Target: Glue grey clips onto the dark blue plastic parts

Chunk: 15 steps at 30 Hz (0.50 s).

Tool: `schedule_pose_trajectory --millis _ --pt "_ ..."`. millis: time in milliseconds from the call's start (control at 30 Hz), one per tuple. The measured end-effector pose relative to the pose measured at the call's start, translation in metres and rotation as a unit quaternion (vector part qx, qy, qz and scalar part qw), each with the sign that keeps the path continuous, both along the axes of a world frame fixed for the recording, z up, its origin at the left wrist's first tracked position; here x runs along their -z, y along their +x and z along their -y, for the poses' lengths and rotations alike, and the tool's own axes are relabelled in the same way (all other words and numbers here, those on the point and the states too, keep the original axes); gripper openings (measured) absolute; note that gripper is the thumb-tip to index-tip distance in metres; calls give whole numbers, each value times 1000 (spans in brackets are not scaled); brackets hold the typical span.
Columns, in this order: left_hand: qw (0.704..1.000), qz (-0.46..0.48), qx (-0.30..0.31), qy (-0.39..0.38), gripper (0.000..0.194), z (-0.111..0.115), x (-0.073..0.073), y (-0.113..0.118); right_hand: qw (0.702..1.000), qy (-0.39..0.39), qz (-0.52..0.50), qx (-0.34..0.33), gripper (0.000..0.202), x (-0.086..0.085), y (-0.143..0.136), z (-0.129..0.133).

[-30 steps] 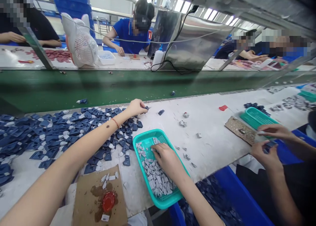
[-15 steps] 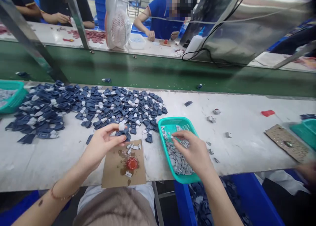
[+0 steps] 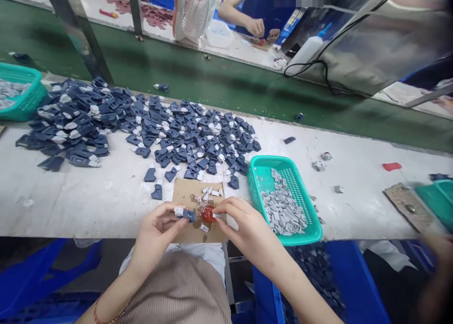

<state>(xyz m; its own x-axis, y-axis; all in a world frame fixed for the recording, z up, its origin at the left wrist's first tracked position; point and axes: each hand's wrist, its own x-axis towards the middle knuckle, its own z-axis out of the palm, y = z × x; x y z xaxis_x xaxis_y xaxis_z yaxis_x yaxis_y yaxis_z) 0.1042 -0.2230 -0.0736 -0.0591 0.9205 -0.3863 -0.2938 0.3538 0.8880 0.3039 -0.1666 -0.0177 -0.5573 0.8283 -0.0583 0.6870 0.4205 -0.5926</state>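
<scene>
Head view: right of the grip sits the green basket (image 3: 300,240), which the right hand (image 3: 249,225) has left; cardboard (image 3: 182,190) lies below. The left hand (image 3: 157,230) pinches a navy piece (image 3: 189,215); beside it, the right pinches a pale piece (image 3: 215,215) at the red dish (image 3: 206,214), bringing both pieces near.

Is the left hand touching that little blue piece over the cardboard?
Touching. The head view shows the left hand's thumb and fingers pinching the blue piece.

the tabletop (image 3: 85,196) lies open left of the cardboard (image 3: 182,188), while the teal basket (image 3: 314,220) stands close right.
</scene>
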Motion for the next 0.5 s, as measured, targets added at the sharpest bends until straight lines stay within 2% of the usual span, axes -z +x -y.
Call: schedule_pose_trajectory --millis 200,500 --pt "1000 13 0 12 16 0 -1 0 999 19 34 -21 15 4 -7 0" --pt "1000 13 -4 19 16 1 -2 3 998 31 42 -19 17 0 -7 2"
